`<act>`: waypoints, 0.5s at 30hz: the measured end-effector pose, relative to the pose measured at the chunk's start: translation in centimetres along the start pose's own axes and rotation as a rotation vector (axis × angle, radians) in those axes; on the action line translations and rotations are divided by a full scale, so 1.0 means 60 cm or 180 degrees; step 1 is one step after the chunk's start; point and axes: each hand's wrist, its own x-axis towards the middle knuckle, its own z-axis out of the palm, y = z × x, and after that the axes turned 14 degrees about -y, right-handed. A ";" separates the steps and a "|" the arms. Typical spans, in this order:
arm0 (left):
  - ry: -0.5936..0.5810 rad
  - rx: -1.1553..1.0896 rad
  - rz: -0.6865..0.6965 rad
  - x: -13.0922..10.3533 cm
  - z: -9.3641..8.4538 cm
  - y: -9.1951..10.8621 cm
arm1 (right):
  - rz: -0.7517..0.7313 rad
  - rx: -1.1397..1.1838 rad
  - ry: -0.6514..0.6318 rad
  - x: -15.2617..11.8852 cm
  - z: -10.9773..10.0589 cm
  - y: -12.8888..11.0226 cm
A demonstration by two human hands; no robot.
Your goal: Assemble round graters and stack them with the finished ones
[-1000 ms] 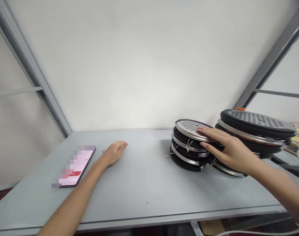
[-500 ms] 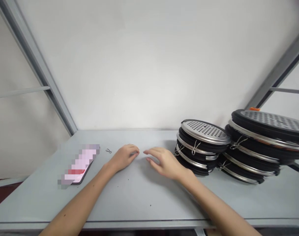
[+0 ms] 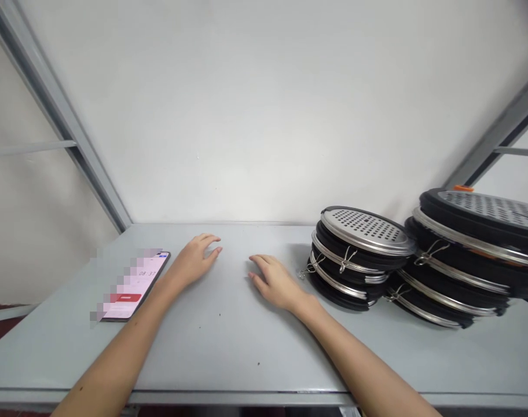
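My left hand (image 3: 197, 260) is at the left of the grey table, palm down, thumb and fingers apart, with nothing visible in it. My right hand (image 3: 277, 282) rests near the middle of the table, fingers loosely stretched and empty. A gap of bare tabletop lies between them. Right of my right hand stands a stack of round black pieces with silver rims and wire clips (image 3: 359, 260), topped by a perforated metal disc. A phone (image 3: 129, 289) lies left of my left forearm, its screen lit and partly pixelated.
A larger stack of similar round black pieces (image 3: 464, 266) stands at the right, with a small orange item (image 3: 464, 188) behind its top. The grey table (image 3: 229, 359) ends at a white wall (image 3: 264, 116). Slanted metal posts (image 3: 90, 168) frame both sides.
My left hand has moved left and away from me, and its fingers have spread. My right hand has shifted slightly left. The small wire clip near the left hand is no longer visible.
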 end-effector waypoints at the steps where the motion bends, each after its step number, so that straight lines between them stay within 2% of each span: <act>1: -0.0021 -0.0031 -0.0004 0.000 0.003 -0.001 | -0.0011 -0.0018 -0.0025 -0.001 0.000 -0.001; 7: -0.0478 -0.0055 0.0407 0.001 0.050 0.008 | -0.0104 -0.0014 0.0002 0.005 -0.008 -0.006; 10: -0.0481 -0.0063 0.0452 0.000 0.055 0.011 | -0.0318 0.0214 0.0095 -0.010 -0.022 -0.025; 13: -0.0373 -0.0166 0.0324 0.000 0.043 0.010 | -0.0517 0.0664 0.0323 -0.072 -0.033 -0.051; 15: -0.0295 -0.0314 0.0222 -0.001 0.035 0.014 | -0.0447 0.0923 0.0836 -0.138 -0.034 -0.057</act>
